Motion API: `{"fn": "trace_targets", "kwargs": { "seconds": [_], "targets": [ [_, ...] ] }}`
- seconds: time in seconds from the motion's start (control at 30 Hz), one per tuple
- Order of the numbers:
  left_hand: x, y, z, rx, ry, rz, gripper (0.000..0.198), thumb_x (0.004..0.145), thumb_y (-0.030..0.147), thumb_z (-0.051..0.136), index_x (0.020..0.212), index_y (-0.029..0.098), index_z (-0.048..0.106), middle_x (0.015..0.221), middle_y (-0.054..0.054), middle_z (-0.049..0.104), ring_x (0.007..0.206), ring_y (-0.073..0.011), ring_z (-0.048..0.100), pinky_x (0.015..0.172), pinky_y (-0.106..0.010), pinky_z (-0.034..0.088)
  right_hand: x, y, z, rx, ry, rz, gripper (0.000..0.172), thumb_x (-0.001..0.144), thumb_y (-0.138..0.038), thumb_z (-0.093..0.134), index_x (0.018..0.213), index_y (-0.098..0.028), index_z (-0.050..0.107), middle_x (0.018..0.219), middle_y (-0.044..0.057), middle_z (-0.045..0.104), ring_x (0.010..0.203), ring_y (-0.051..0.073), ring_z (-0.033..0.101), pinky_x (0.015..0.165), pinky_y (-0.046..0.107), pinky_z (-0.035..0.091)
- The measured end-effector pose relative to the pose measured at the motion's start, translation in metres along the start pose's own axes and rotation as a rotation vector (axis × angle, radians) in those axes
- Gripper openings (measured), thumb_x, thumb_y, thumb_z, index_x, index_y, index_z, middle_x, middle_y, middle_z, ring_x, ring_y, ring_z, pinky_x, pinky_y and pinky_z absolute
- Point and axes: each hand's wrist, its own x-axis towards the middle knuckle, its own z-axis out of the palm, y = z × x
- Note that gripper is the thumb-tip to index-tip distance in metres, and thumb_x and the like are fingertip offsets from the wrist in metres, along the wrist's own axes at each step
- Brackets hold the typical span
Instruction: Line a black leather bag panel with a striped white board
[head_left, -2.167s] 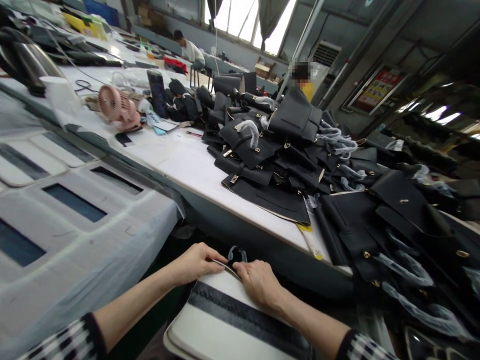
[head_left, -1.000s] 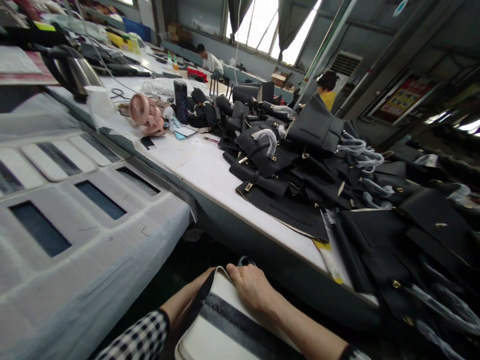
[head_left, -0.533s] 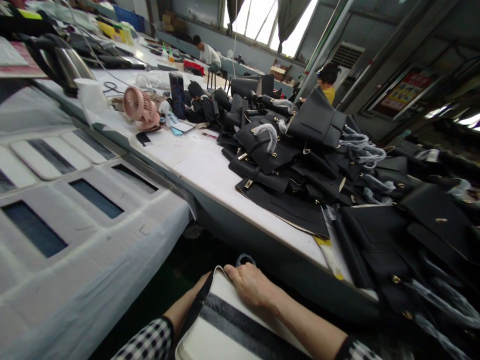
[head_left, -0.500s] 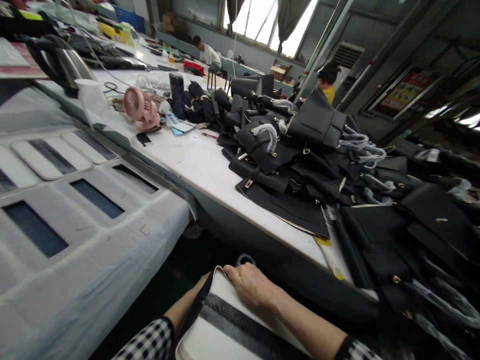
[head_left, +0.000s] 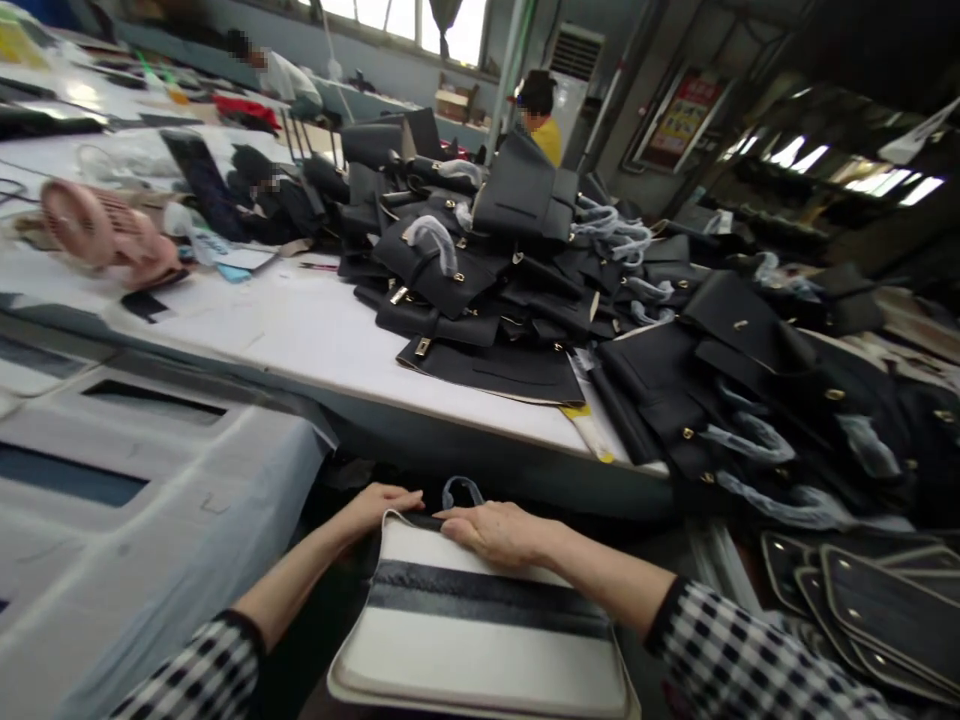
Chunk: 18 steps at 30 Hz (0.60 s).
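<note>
Low in front of me is a bag (head_left: 480,650) with a cream-white panel crossed by a black stripe. A plastic-wrapped handle loop (head_left: 463,491) shows behind its top edge. My right hand (head_left: 501,533) grips that top edge, thumb over the white face and the other fingers mostly hidden behind. At the top left corner, my left hand (head_left: 381,506) rests with its fingers stretched out towards the right, touching the dark edge; its thumb does not show clearly.
Ahead, a white table (head_left: 300,345) carries a heap of black bags (head_left: 540,270) and a pink fan (head_left: 105,230). A covered stand (head_left: 225,500) with slots is at left. Stacked black panels (head_left: 892,610) lie at right. Two people work farther back.
The view has swung right. My left hand has come up from behind the bag to its top left corner. The bag now faces me more squarely, with my right hand still on its edge.
</note>
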Motion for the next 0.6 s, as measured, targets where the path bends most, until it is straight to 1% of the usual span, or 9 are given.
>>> {"fn": "trace_targets", "kwargs": {
  "seconds": [0.07, 0.17, 0.27, 0.33, 0.47, 0.53, 0.6],
  "targets": [
    [0.002, 0.018, -0.011, 0.067, -0.103, 0.027, 0.055, 0.069, 0.064, 0.067, 0.084, 0.012, 0.076, 0.069, -0.003, 0.064, 0.064, -0.0162, 0.049, 0.059, -0.025, 0.035, -0.015, 0.011, -0.002, 0.061, -0.024, 0.048, 0.058, 0.098, -0.060, 0.020, 0.145, -0.035, 0.043, 0.130, 0.011, 0.062, 0.115, 0.036, 0.061, 0.094, 0.053, 0.046],
    [-0.002, 0.043, -0.021, 0.182, -0.272, 0.036, 0.042, 0.068, 0.053, 0.075, 0.083, 0.014, 0.078, 0.068, -0.002, 0.065, 0.063, -0.0151, 0.049, 0.060, -0.023, 0.035, -0.034, 0.025, -0.004, 0.113, -0.057, 0.078, 0.057, 0.097, -0.061, 0.027, 0.146, -0.036, 0.041, 0.134, 0.011, 0.059, 0.119, 0.038, 0.058, 0.095, 0.055, 0.045],
    [-0.004, 0.056, -0.024, 0.340, -0.348, 0.017, 0.036, 0.069, 0.047, 0.075, 0.084, 0.016, 0.079, 0.069, -0.002, 0.065, 0.064, -0.0155, 0.050, 0.060, -0.022, 0.036, -0.053, 0.042, -0.006, 0.160, -0.079, 0.103, 0.058, 0.096, -0.062, 0.032, 0.146, -0.034, 0.042, 0.139, 0.010, 0.055, 0.123, 0.039, 0.054, 0.099, 0.057, 0.043],
    [-0.002, 0.058, -0.024, 0.411, -0.379, -0.011, 0.036, 0.071, 0.049, 0.072, 0.084, 0.016, 0.079, 0.066, -0.001, 0.061, 0.061, -0.0145, 0.048, 0.057, -0.022, 0.035, -0.067, 0.053, -0.006, 0.200, -0.084, 0.119, 0.059, 0.095, -0.061, 0.035, 0.145, -0.032, 0.044, 0.141, 0.010, 0.053, 0.127, 0.037, 0.052, 0.103, 0.055, 0.041],
    [0.000, 0.055, -0.026, 0.416, -0.476, -0.079, 0.043, 0.074, 0.057, 0.066, 0.080, 0.016, 0.077, 0.058, 0.001, 0.047, 0.055, -0.0122, 0.039, 0.050, -0.021, 0.030, -0.098, 0.076, -0.006, 0.298, -0.082, 0.143, 0.052, 0.097, -0.051, 0.040, 0.144, -0.030, 0.046, 0.141, 0.005, 0.053, 0.128, 0.028, 0.052, 0.108, 0.045, 0.039],
    [0.002, 0.053, -0.027, 0.425, -0.520, -0.103, 0.045, 0.076, 0.059, 0.064, 0.079, 0.016, 0.075, 0.059, 0.001, 0.048, 0.055, -0.0124, 0.040, 0.048, -0.020, 0.030, -0.108, 0.085, -0.006, 0.372, -0.060, 0.160, 0.047, 0.097, -0.047, 0.044, 0.141, -0.032, 0.048, 0.139, 0.004, 0.055, 0.126, 0.027, 0.054, 0.108, 0.044, 0.039],
    [0.004, 0.052, -0.029, 0.424, -0.563, -0.134, 0.046, 0.079, 0.060, 0.061, 0.082, 0.016, 0.075, 0.061, 0.000, 0.053, 0.055, -0.0127, 0.043, 0.047, -0.020, 0.030, -0.111, 0.092, -0.006, 0.440, -0.055, 0.170, 0.043, 0.097, -0.044, 0.048, 0.138, -0.032, 0.052, 0.137, 0.003, 0.057, 0.125, 0.027, 0.055, 0.108, 0.044, 0.040]
  ]
}}
